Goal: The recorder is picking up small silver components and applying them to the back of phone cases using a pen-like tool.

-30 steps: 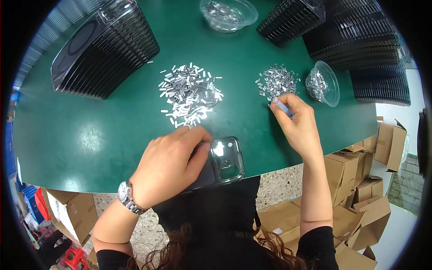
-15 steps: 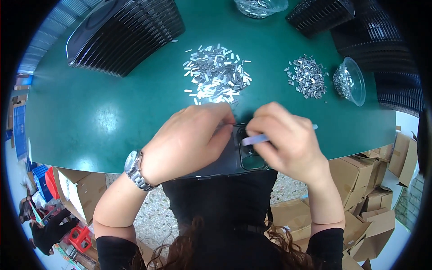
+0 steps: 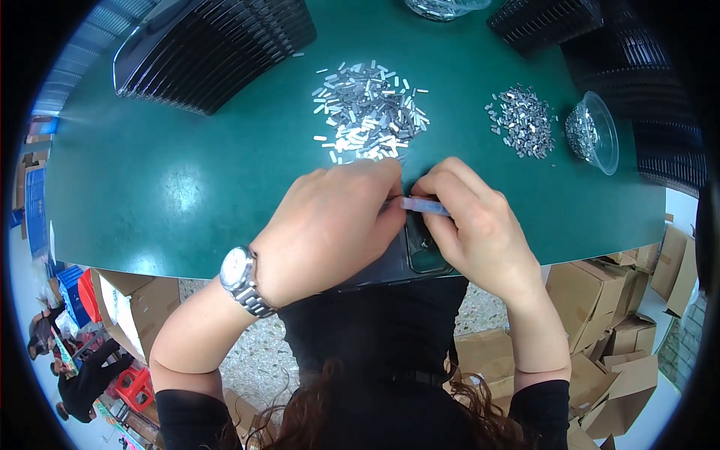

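My right hand is closed around a slim, pale purple, translucent stick. The stick's blunt end points left and meets the fingertips of my left hand. Thumb and forefinger of that left hand are pinched together, and whatever they hold is too small or hidden to name. Beneath both hands, at the table's near edge, lies a shiny black tray with a rounded recess on its right part; my left hand covers much of it. Just beyond the hands spreads a loose pile of small silvery flat bars.
A smaller pile of grey metal pieces lies to the right, beside a clear plastic bowl of similar bits. Another clear bowl stands at the far edge. Stacked black trays rise far left, others far right. Cardboard boxes sit below the table.
My right hand has tilted and brought the stick's end up and over to my left fingertips; before, it was lower, over the tray's recess. The view has shifted slightly.
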`<state>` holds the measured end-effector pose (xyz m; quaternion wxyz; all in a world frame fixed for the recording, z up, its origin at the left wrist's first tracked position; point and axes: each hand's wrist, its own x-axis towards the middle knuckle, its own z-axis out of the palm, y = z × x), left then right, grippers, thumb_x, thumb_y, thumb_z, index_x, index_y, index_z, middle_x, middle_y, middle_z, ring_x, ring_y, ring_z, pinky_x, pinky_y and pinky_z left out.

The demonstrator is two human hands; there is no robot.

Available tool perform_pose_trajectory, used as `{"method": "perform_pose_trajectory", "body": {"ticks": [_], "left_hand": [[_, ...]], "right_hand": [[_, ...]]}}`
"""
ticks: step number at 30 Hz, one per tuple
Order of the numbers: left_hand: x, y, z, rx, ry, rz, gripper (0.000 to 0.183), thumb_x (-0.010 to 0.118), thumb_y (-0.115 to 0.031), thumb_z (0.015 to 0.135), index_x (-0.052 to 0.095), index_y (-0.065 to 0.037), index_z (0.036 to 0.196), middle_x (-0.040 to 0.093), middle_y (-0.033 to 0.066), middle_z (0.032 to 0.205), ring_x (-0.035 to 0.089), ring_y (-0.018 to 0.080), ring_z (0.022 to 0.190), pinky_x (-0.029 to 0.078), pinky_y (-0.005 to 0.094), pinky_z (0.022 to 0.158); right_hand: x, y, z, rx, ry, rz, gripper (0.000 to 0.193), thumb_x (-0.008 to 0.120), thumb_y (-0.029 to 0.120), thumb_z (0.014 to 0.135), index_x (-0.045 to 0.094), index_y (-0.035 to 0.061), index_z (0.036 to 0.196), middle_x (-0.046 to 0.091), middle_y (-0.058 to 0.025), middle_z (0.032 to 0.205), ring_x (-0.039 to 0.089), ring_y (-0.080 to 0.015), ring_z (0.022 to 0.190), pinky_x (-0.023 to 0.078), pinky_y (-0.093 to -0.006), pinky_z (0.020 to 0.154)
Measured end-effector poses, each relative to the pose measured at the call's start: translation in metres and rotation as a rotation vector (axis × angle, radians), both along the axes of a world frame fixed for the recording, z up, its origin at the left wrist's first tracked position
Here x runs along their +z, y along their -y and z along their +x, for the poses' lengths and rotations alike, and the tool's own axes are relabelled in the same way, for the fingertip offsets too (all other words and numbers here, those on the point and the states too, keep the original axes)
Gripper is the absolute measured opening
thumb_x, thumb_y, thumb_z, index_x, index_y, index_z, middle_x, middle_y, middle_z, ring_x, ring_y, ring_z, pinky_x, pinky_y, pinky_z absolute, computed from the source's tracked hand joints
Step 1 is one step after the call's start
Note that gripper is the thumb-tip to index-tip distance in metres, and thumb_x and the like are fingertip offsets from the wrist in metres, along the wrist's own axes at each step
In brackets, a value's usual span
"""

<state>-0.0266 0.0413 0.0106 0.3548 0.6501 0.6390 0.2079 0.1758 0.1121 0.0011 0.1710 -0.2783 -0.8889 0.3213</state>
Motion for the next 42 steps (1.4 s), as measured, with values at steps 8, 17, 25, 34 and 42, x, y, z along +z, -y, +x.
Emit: {"method": "perform_pose_trajectory", "body": {"ticks": [8,17,25,34,42], "left_hand": [[-0.008,0.004,0.015,-0.02,-0.18,0.162,0.023,0.077,-0.021,0.09,0.06,-0.006,0.094,0.069,0.0115,0.084,0.068,0.0362,0.072,0.053,0.0467,0.063],[-0.009,0.006,0.014,-0.027,-0.201,0.193,0.021,0.075,-0.021,0.094,0.059,-0.006,0.094,0.068,0.0116,0.084,0.067,0.0355,0.068,0.052,0.0462,0.059],[-0.008,0.011,0.017,0.016,-0.211,0.171,0.018,0.073,-0.017,0.095,0.059,-0.005,0.095,0.067,0.0124,0.083,0.067,0.0361,0.068,0.052,0.0465,0.059],[0.0,0.028,0.0,0.049,0.023,0.079,0.014,0.071,-0.009,0.092,0.061,-0.001,0.097,0.066,0.0155,0.086,0.066,0.0327,0.069,0.053,0.0415,0.063],[0.005,0.033,-0.009,0.055,0.028,0.058,0.013,0.071,-0.008,0.092,0.062,-0.001,0.097,0.067,0.0154,0.087,0.067,0.0315,0.071,0.053,0.0405,0.064]], "right_hand": [[-0.007,-0.001,0.013,0.012,-0.042,-0.045,0.021,0.072,-0.002,0.087,0.065,0.0026,0.106,0.062,-0.0145,0.106,0.07,-0.0414,0.082,0.056,-0.0508,0.068],[-0.004,0.003,0.015,0.033,0.115,0.357,0.021,0.076,0.012,0.092,0.072,0.0042,0.111,0.061,-0.0069,0.098,0.07,-0.0255,0.08,0.058,-0.0407,0.062],[-0.005,0.015,0.007,-0.11,0.117,0.205,0.016,0.076,0.014,0.093,0.071,0.0057,0.105,0.059,-0.0094,0.099,0.07,-0.0285,0.07,0.059,-0.0447,0.06],[-0.003,-0.018,-0.001,-0.148,-0.069,-0.051,0.014,0.076,0.011,0.093,0.076,0.0036,0.105,0.068,-0.0106,0.096,0.071,-0.0326,0.078,0.056,-0.042,0.07],[-0.008,-0.021,-0.024,-0.074,0.024,0.123,0.011,0.071,0.005,0.092,0.073,0.0054,0.103,0.066,-0.0117,0.098,0.071,-0.0377,0.083,0.057,-0.0482,0.069]]}}
